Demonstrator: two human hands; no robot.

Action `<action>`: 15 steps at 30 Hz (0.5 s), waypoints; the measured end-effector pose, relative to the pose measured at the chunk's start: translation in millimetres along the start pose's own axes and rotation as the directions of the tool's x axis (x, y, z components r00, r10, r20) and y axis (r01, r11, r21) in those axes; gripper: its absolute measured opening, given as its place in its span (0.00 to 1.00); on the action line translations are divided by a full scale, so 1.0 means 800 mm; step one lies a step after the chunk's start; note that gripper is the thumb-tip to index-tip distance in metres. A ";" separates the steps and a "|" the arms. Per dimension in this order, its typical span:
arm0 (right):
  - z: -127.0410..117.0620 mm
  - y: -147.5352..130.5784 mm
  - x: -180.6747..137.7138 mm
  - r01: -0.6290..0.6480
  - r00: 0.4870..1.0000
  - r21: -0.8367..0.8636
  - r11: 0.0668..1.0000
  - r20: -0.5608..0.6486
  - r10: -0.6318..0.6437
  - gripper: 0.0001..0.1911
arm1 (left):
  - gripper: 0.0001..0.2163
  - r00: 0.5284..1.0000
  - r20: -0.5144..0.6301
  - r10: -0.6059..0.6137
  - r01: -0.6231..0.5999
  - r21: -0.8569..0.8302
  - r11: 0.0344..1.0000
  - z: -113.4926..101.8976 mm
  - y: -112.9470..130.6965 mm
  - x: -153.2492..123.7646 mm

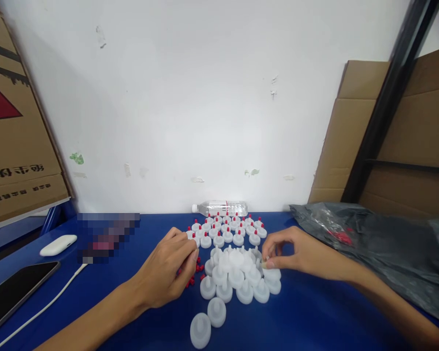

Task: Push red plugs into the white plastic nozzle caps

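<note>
My right hand point(290, 248) pinches the tip of a translucent white nozzle cap point(272, 274) between thumb and fingers, at the right side of a heap of similar white nozzle caps point(237, 278). My left hand point(171, 265) is closed, fingers curled down, over small loose red tip covers point(198, 268) on the blue table. What its fingertips hold, if anything, is hidden. Behind the heap stand several white caps with red tips point(227, 236), upright in loose rows. Two plain white caps point(208, 321) lie nearer to me, in front of the heap.
A clear plastic bottle point(227, 208) lies against the wall. On the left are a phone point(18, 297), a white earbud case point(58, 245), a white cable point(44, 312) and a cardboard box point(22, 126). Grey plastic bags point(388, 263) cover the right side.
</note>
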State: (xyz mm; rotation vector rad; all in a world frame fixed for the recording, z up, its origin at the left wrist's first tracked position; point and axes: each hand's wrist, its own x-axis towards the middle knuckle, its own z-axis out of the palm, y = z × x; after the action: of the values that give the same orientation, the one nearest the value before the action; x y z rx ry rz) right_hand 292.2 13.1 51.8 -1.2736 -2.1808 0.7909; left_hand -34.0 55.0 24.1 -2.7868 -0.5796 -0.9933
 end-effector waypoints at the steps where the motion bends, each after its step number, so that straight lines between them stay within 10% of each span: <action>1: 0.000 0.000 0.000 -0.005 1.000 -0.010 1.000 0.012 0.005 0.12 | 0.12 1.000 -0.004 0.002 -0.002 0.001 1.000 0.000 0.000 0.000; 15: 0.002 -0.003 -0.001 0.020 0.995 0.003 1.000 -0.099 -0.019 0.11 | 0.12 1.000 -0.003 0.009 -0.009 -0.016 1.000 0.001 0.001 0.000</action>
State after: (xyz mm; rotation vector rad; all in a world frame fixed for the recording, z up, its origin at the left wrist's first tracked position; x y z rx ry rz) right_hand 289.9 10.8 51.9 -1.2602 -2.1085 0.7091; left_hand -33.2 54.7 23.3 -2.7993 -0.5601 -1.0045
